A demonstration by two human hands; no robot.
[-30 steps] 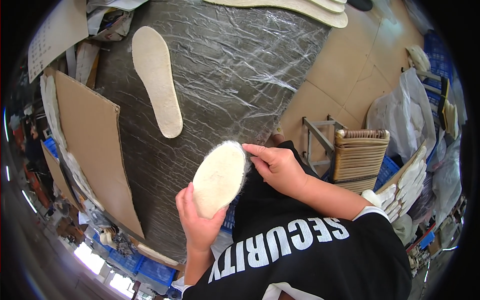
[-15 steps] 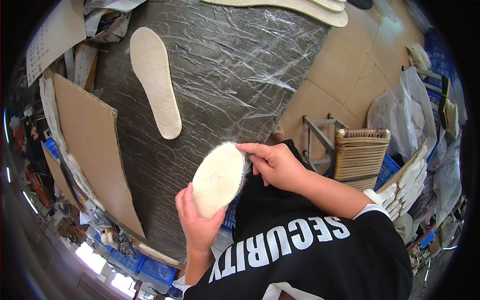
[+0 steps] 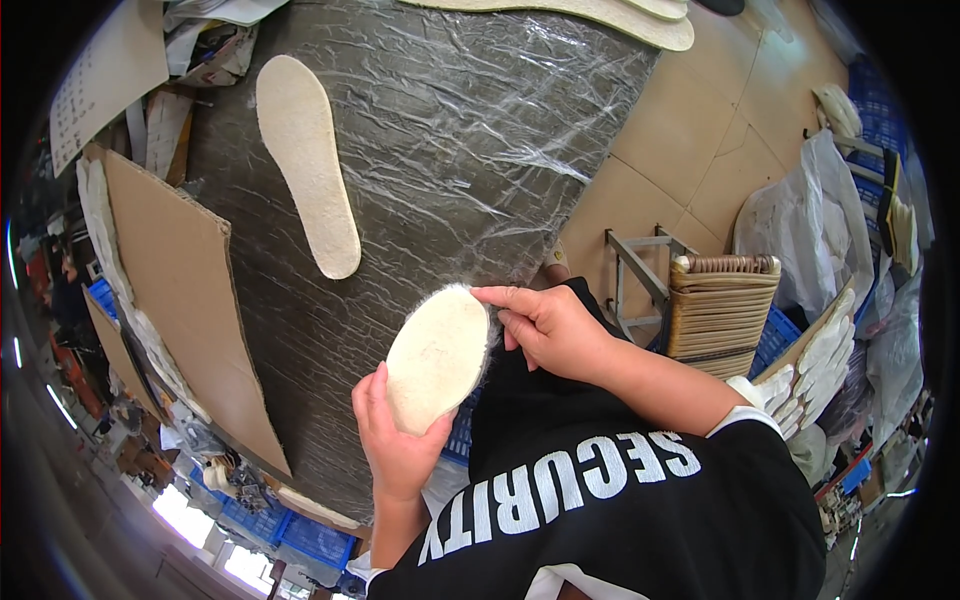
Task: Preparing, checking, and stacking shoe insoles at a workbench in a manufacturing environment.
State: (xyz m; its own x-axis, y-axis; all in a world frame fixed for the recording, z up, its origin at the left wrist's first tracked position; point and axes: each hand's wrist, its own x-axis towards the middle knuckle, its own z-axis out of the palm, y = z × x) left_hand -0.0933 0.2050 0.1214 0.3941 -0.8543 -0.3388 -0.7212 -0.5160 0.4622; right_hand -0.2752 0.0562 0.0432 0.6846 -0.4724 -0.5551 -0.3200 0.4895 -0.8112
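A cream, fuzzy-edged insole [image 3: 437, 352] is held tilted in front of my body, over the near edge of the table. My left hand [image 3: 398, 440] grips its lower end, with the fingers along the left side and the thumb on the right. My right hand [image 3: 545, 328] has its index fingertip on the insole's upper right rim, its thumb close below and the other fingers curled. White fibres stick out along that rim. Another cream insole [image 3: 308, 165] lies flat on the table beyond my left hand.
Wrinkled clear film covers the dark table [image 3: 440, 130]. More insoles [image 3: 600, 18] lie at its far edge. A cardboard sheet [image 3: 185, 290] stands along the left, with papers [image 3: 110, 75] behind it. A woven-seat chair [image 3: 722, 315] and white pieces [image 3: 825, 375] are on the right.
Both hands and the held insole have hardly moved. The view has shifted very slightly, so the table and the lying insole appear a little further left.
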